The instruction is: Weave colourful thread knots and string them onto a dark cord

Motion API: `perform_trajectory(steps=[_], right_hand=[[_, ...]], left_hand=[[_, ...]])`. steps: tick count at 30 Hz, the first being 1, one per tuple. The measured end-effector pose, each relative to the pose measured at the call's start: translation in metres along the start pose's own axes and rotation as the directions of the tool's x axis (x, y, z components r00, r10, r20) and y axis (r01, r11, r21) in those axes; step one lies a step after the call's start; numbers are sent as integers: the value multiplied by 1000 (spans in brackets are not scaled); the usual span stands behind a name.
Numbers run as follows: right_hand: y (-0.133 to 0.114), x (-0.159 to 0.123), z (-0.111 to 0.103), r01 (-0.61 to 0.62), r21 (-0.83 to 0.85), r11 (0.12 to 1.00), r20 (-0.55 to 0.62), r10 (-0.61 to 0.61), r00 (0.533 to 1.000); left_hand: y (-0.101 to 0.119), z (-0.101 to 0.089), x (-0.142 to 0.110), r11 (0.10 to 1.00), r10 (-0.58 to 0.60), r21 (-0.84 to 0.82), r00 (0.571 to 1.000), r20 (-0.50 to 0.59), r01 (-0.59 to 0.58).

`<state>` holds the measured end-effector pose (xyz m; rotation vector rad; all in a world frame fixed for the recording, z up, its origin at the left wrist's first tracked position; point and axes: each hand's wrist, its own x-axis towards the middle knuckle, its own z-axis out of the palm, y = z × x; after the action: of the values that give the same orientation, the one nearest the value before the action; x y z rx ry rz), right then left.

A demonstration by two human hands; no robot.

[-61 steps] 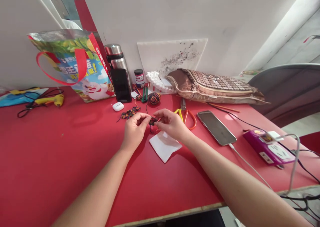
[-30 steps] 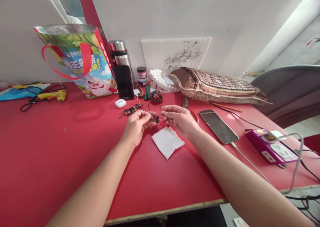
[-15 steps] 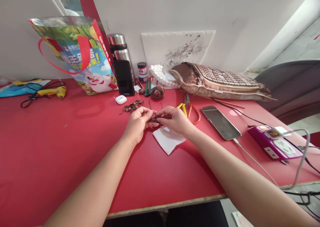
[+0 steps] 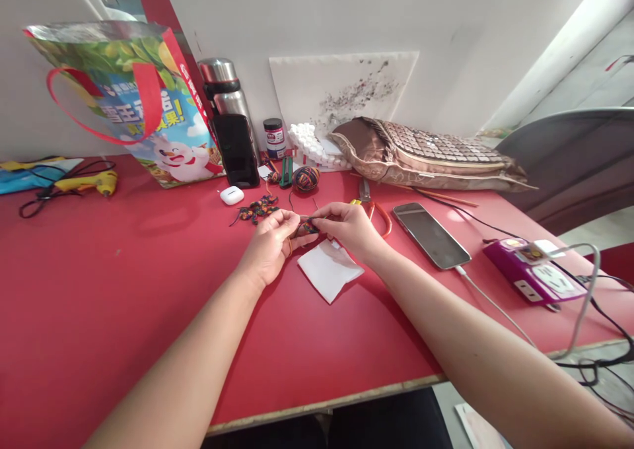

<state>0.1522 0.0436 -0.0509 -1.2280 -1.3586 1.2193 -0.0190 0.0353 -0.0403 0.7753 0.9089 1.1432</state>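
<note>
Over the red table (image 4: 168, 290), my left hand (image 4: 269, 245) and my right hand (image 4: 349, 231) meet at a small piece of multicoloured yarn work (image 4: 309, 226). Thumb and forefinger of my left hand pinch a strand of it, and a yarn loop runs round its lower fingers. My right hand grips the piece from the other side; its fingertips partly cover it. Any thin tool in the fingers is too small to make out. Beyond the hands sit a ball of multicoloured yarn (image 4: 306, 179) and a curly finished-looking yarn piece (image 4: 257, 208). A white folded paper (image 4: 329, 275) lies just below my right hand.
Pliers with orange handles (image 4: 380, 220), a charging phone (image 4: 432, 235) and a purple power strip (image 4: 535, 274) lie to the right. Behind stand an upright black phone (image 4: 236, 150), a steel flask (image 4: 228, 89) and a shopping bag (image 4: 163, 115). A glue gun (image 4: 89, 183) lies left.
The view has shifted slightly, so the table things appear further left. My hands have drawn a little apart, showing more of the yarn piece and a strand between them.
</note>
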Motion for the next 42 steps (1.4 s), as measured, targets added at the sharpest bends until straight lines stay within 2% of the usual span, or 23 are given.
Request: perform_trajectory(steps=[3, 5, 7, 14, 15, 17, 18, 19, 21, 23, 24, 26, 32, 36, 42], right_hand=[[3, 1, 1, 137, -113, 984, -31, -141, 989], [5, 2, 2, 247, -223, 943, -50, -264, 963], [7, 3, 3, 304, -282, 910, -41, -328, 944], [0, 2, -1, 230, -106, 967, -49, -236, 970], [-3, 2, -5, 215, -138, 967, -69, -226, 972], [-12, 1, -15, 168, -335, 927, -136, -224, 965], [-17, 0, -21, 121, -488, 864, -180, -235, 955], [-22, -1, -28, 57, -642, 765, -198, -237, 951], [-31, -3, -41, -132, -838, 529, -232, -128, 964], [-36, -4, -51, -272, -903, 333, -283, 16, 959], [-37, -3, -53, -302, -915, 267, -294, 70, 953], [-36, -2, -55, -309, -931, 194, -286, 135, 949], [-33, 8, -38, -352, -920, 175, -312, 222, 924], [-40, 8, -37, -300, -937, 179, -250, 257, 934], [-45, -29, -47, -236, -957, 168, -177, 306, 935]], left_hand=[[-1, 1, 1, 1000, -3, 18, 1000, -7, 3], [-1, 3, 1, 1000, -6, 29, 1000, -17, 6], [-1, 4, 1, 1000, -6, 26, 1000, -28, 6], [5, 6, 1, 999, -32, -23, 994, -109, 30], [6, 6, 0, 999, -35, -24, 992, -118, 33], [7, 6, 0, 999, -35, -40, 990, -133, 30], [8, 6, 0, 998, -36, -52, 990, -140, 29], [8, 6, 0, 997, -40, -64, 989, -144, 30], [7, 6, 0, 996, -52, -84, 988, -142, 40], [7, 4, 1, 995, -56, -94, 991, -119, 45], [6, 4, 2, 994, -52, -100, 993, -107, 42], [5, 3, 2, 993, -38, -112, 995, -91, 28], [5, 5, 1, 996, -15, -84, 996, -82, 9], [6, 5, 3, 993, -38, -112, 990, -134, 23], [8, 2, 3, 994, -24, -107, 990, -138, 9]])
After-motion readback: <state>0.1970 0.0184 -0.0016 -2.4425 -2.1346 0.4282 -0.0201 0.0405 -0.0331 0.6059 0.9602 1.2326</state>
